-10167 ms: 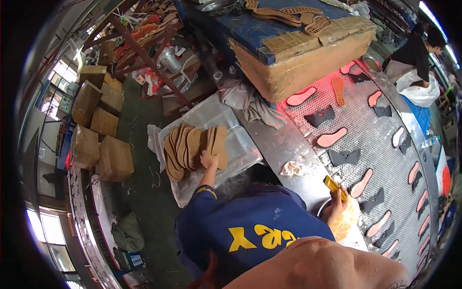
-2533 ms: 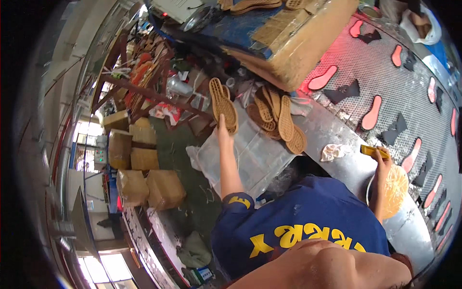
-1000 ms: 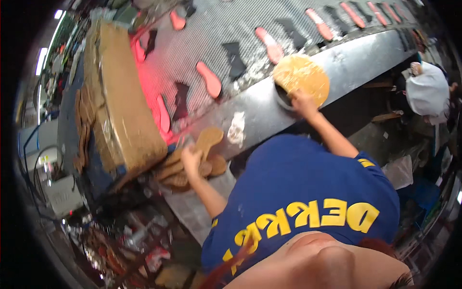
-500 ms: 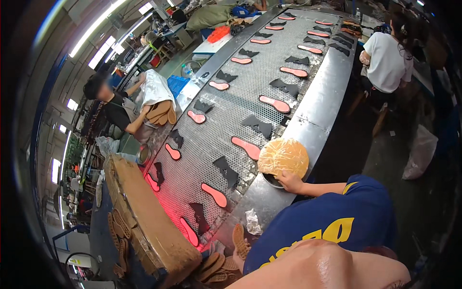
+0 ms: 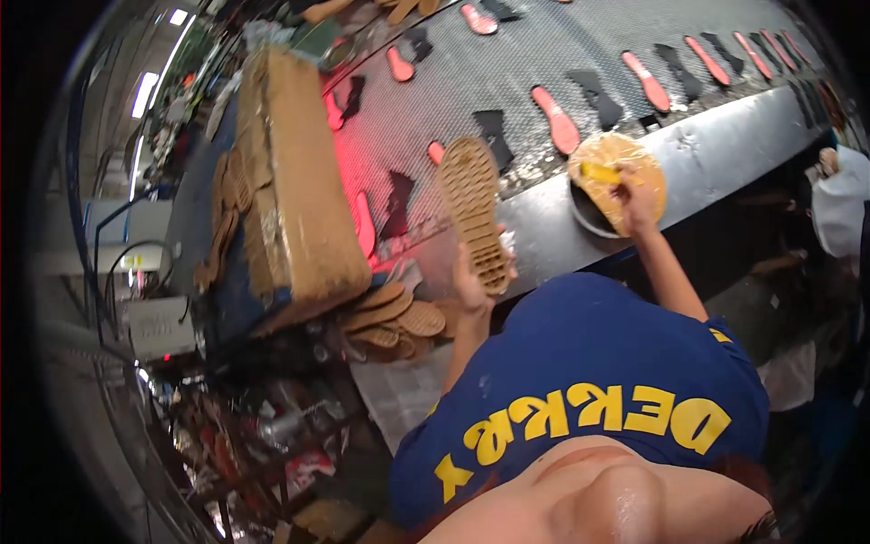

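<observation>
My left hand [image 5: 469, 283] is closed around the heel end of a tan shoe sole [image 5: 469, 199], held upright with its ridged tread facing me. Between the fingers of my right hand [image 5: 640, 201] is a bright yellow strip-like object [image 5: 598, 173]; its exact kind is unclear. It sits over a round, yellowish, plastic-wrapped cover [image 5: 645, 163], which partly covers a bowl-like container [image 5: 589, 216] on the metal ledge. The raised sole hides part of a pink insole [image 5: 436, 151] on the mesh conveyor [image 5: 535, 54].
Pink insoles [image 5: 555, 120] and black cut pieces [image 5: 594, 98] lie in rows along the conveyor. More tan soles [image 5: 399, 317] are piled by my left forearm. A worn cardboard box [image 5: 313, 181] stands at left; a metal ledge [image 5: 725, 136] borders the belt.
My view has swung down and left. My left hand has lifted the sole from low beside the pile. My right hand, earlier at the cover's edge, now grips the yellow object over it.
</observation>
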A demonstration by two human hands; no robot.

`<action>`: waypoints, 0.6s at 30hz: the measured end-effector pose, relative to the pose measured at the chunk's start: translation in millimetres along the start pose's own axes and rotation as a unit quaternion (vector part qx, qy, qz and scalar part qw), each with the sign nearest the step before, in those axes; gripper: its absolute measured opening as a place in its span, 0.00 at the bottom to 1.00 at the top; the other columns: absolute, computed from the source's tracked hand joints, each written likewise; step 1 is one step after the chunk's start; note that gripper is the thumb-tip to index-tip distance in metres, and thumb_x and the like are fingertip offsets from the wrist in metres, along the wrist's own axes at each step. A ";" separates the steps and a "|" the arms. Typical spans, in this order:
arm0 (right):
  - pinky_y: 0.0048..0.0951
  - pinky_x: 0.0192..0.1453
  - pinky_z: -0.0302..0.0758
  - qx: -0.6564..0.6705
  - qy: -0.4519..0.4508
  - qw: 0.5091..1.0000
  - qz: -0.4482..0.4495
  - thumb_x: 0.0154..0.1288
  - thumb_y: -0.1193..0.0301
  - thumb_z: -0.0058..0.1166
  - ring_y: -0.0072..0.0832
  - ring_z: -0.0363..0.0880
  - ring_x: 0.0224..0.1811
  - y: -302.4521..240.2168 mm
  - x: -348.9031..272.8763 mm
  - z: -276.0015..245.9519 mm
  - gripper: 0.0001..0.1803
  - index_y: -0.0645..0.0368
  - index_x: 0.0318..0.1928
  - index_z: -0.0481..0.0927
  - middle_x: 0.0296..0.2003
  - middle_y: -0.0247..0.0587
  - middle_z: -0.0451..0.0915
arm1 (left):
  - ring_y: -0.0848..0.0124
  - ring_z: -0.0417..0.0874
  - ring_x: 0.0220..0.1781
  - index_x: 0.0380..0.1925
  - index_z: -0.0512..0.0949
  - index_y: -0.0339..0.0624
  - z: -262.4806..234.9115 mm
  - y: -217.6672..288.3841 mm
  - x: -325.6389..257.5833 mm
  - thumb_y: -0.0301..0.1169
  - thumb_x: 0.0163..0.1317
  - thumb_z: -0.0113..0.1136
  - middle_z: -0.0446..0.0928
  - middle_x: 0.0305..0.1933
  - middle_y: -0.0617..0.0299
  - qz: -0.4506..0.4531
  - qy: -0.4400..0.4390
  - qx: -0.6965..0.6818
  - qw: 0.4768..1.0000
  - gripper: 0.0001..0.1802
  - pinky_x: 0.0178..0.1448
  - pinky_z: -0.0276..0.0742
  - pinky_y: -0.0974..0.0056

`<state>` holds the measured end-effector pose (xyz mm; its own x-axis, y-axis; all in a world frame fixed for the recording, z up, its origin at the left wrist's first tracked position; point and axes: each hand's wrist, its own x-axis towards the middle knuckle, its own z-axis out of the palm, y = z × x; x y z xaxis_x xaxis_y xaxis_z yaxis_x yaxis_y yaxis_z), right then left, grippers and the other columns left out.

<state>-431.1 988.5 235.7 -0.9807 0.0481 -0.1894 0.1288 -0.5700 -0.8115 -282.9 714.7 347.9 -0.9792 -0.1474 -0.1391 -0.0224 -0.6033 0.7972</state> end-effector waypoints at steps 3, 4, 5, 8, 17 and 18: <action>0.23 0.45 0.74 -0.012 -0.093 0.992 -0.086 0.72 0.69 0.48 0.21 0.77 0.37 -65.5 -21.3 60.3 0.12 0.64 0.49 0.73 0.42 0.37 0.76 | 0.62 0.82 0.36 0.62 0.61 0.32 11.3 -1.2 -0.1 0.48 0.73 0.28 0.73 0.55 0.40 0.011 -0.034 -0.037 0.999 0.31 0.28 0.83 0.62; 0.25 0.49 0.74 -0.033 -0.119 0.981 -0.150 0.72 0.67 0.48 0.25 0.77 0.40 -85.1 -33.8 86.8 0.13 0.65 0.47 0.74 0.43 0.39 0.75 | 0.61 0.82 0.37 0.62 0.61 0.32 16.1 -1.3 1.0 0.47 0.74 0.27 0.71 0.57 0.39 0.008 -0.051 -0.057 0.997 0.30 0.28 0.83 0.62; 0.26 0.49 0.74 -0.116 -0.129 0.955 -0.242 0.71 0.66 0.49 0.27 0.77 0.41 -98.8 -39.6 102.5 0.13 0.65 0.46 0.75 0.44 0.41 0.75 | 0.61 0.82 0.38 0.62 0.61 0.33 22.7 0.6 3.4 0.47 0.74 0.27 0.72 0.57 0.40 0.005 -0.062 -0.052 0.997 0.30 0.29 0.84 0.62; 0.29 0.51 0.73 -0.298 -0.171 0.837 -0.426 0.69 0.63 0.52 0.32 0.76 0.45 -127.3 -59.8 140.6 0.15 0.65 0.44 0.77 0.45 0.44 0.74 | 0.62 0.83 0.38 0.62 0.60 0.33 38.6 3.3 0.2 0.48 0.74 0.27 0.72 0.56 0.40 0.006 -0.078 -0.038 0.996 0.31 0.31 0.84 0.63; 0.32 0.50 0.74 -0.335 -0.180 0.788 -0.484 0.65 0.64 0.56 0.37 0.76 0.46 -127.2 -71.7 172.0 0.16 0.66 0.45 0.80 0.44 0.49 0.75 | 0.67 0.81 0.38 0.62 0.59 0.31 76.3 20.2 -17.0 0.53 0.71 0.33 0.72 0.56 0.41 0.034 -0.072 0.056 0.995 0.35 0.33 0.82 0.68; 0.33 0.50 0.74 -0.335 -0.180 0.781 -0.495 0.65 0.64 0.56 0.38 0.76 0.46 -127.2 -71.6 173.4 0.16 0.66 0.45 0.80 0.44 0.49 0.75 | 0.67 0.81 0.38 0.62 0.59 0.31 77.8 20.5 -19.1 0.54 0.71 0.34 0.72 0.56 0.41 0.034 -0.069 0.062 0.995 0.36 0.33 0.81 0.68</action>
<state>-402.8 915.2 448.3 -0.6108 -0.1099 0.7841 -0.7893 0.1639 -0.5918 -280.3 766.2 412.6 -0.9975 -0.0707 -0.0064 0.0293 -0.4932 0.8694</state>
